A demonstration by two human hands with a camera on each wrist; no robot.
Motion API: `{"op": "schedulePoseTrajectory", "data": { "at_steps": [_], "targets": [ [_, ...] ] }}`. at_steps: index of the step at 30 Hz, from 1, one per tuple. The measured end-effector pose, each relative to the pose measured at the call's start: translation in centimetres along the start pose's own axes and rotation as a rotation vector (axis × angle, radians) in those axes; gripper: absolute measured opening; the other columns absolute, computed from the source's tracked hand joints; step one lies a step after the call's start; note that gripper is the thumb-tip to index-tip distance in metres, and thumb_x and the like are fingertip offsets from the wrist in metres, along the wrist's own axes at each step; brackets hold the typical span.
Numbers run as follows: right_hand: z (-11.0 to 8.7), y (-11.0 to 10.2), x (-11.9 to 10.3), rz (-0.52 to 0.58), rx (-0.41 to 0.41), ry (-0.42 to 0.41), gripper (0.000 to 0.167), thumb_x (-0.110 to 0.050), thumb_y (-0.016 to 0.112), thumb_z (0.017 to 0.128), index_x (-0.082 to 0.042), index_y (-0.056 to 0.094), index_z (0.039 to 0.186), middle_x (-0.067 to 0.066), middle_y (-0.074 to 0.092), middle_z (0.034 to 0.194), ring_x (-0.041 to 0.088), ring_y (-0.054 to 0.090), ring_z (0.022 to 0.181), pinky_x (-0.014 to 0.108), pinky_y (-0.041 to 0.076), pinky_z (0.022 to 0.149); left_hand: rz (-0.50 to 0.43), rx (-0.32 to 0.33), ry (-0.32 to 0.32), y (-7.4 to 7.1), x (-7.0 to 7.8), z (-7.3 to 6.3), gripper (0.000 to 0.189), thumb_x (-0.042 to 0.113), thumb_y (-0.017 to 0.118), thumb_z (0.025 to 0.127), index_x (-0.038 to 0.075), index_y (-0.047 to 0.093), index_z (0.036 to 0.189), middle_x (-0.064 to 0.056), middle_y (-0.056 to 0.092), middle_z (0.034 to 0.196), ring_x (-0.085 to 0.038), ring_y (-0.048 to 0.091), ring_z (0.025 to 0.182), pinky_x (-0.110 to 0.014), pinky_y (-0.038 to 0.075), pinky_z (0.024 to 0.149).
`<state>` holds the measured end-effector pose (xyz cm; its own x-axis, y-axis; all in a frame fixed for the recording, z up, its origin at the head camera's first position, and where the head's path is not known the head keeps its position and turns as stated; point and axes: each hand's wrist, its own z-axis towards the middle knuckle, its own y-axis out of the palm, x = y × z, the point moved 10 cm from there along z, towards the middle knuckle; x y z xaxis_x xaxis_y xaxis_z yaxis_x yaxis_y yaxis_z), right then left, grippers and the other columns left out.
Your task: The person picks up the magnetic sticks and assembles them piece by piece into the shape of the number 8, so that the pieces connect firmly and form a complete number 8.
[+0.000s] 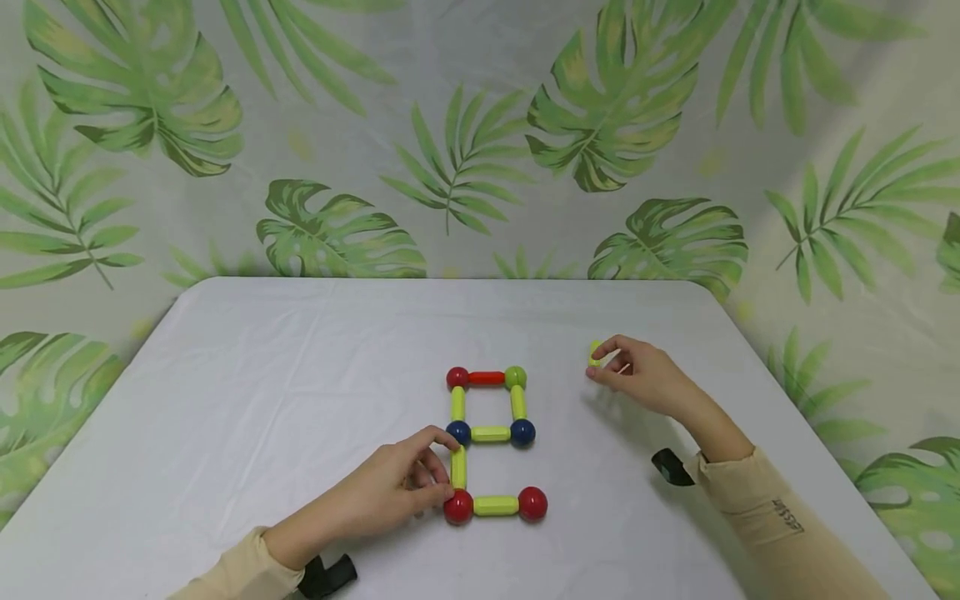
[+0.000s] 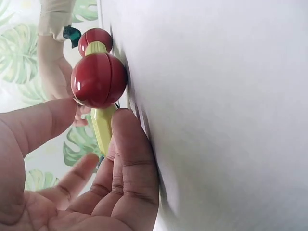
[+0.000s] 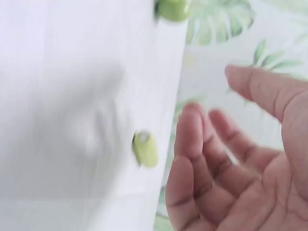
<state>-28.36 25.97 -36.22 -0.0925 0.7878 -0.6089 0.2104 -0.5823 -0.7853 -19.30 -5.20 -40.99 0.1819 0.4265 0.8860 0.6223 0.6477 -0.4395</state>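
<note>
My left hand [image 1: 397,483] is at the left side of a figure built of balls and rods. Its index finger rests on a yellow-green rod [image 1: 459,468], with the thumb against the red ball [image 1: 458,506] at the rod's near end. In the left wrist view, fingers curl about this rod [image 2: 102,127] and the red ball [image 2: 98,79]. My right hand [image 1: 641,375] hovers at the back right, thumb and fingers apart. Beyond its fingertips lies a loose yellow-green rod [image 3: 146,149], apart from them in the right wrist view.
The figure's upper square has a red ball [image 1: 457,377], a red rod [image 1: 486,377], a green ball [image 1: 515,377] and two blue balls [image 1: 522,432]. Below, another rod [image 1: 496,506] leads to a red ball [image 1: 532,503]. A leaf-patterned cloth [image 1: 480,233] borders the white table [image 1: 262,375].
</note>
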Motion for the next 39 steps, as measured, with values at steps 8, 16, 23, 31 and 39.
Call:
{"op": "schedulePoseTrajectory", "data": {
  "at_steps": [8,16,23,31,39],
  "targets": [
    [1.9,-0.5,3.5,-0.019,0.006,0.157,0.061,-0.044,0.069,0.104,0.0,0.051,0.142,0.013,0.073,0.103,0.023,0.07,0.085,0.032,0.049,0.072,-0.016,0.033,-0.008,-0.5,-0.4,1.1,0.061,0.021,0.077,0.1,0.013,0.042,0.149,-0.001,0.07,0.099,-0.016,0.068,0.07,-0.027,0.058,0.065],
    [3.9,0.1,4.3,-0.014,-0.026,0.183,0.065,-0.045,0.067,0.105,0.0,0.047,0.147,0.012,0.072,0.1,0.021,0.071,0.082,0.03,0.05,0.073,-0.044,0.039,-0.022,-0.7,-0.4,1.6,0.07,0.02,0.079,0.098,0.013,0.039,0.155,-0.003,0.07,0.099,-0.017,0.066,0.069,-0.026,0.057,0.063],
    [5.2,0.7,4.5,-0.02,-0.024,0.191,0.058,-0.042,0.066,0.106,0.001,0.049,0.141,0.013,0.071,0.096,0.018,0.069,0.078,0.029,0.051,0.073,-0.045,0.034,-0.04,-0.6,-0.5,1.9,0.07,0.019,0.082,0.096,0.015,0.041,0.153,-0.004,0.067,0.099,-0.017,0.064,0.069,-0.026,0.055,0.062],
    [5.9,0.8,4.9,-0.059,-0.011,0.199,0.045,-0.032,0.068,0.104,-0.001,0.055,0.133,0.01,0.073,0.092,0.017,0.066,0.075,0.028,0.051,0.07,-0.044,0.033,-0.036,-0.6,-0.5,2.1,0.069,0.018,0.083,0.095,0.015,0.042,0.151,-0.004,0.067,0.098,-0.016,0.063,0.067,-0.027,0.055,0.062],
    [5.1,1.1,4.0,-0.057,-0.026,0.174,0.04,-0.028,0.066,0.099,-0.001,0.058,0.128,0.008,0.075,0.086,0.018,0.066,0.074,0.028,0.05,0.068,-0.073,0.03,-0.049,-0.5,-0.5,2.1,0.069,0.017,0.082,0.095,0.015,0.042,0.15,-0.005,0.065,0.099,-0.016,0.063,0.068,-0.028,0.056,0.061]
  ]
}}
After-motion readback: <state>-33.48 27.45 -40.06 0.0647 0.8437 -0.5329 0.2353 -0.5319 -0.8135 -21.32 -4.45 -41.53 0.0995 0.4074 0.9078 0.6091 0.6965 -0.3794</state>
